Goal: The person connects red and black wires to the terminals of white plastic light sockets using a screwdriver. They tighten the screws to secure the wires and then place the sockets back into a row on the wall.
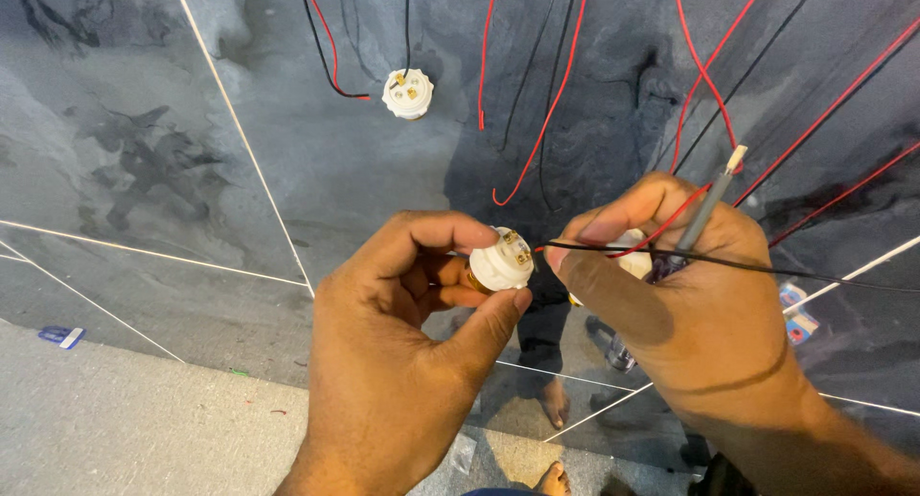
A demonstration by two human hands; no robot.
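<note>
Head view: left hand (402,333) is pinching white lamp socket (499,261); right hand (671,285) is gripping wires (613,250) and screwdriver (707,208); wire may be slipping off terminal.

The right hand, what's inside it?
The right hand holds a grey screwdriver, its tip end hidden in the palm, plus a black wire and a red wire. Something white peeks out behind the fingers; the rest is covered.

The lamp socket (499,262) looked like smooth white plastic with small brass-coloured metal contacts. The red wire (546,122) and black wire (728,261) wore smooth plastic insulation. The screwdriver (704,213) had a dull grey shaft. The floor tiles (144,122) were glossy, marbled grey stone, and reflective.
</note>
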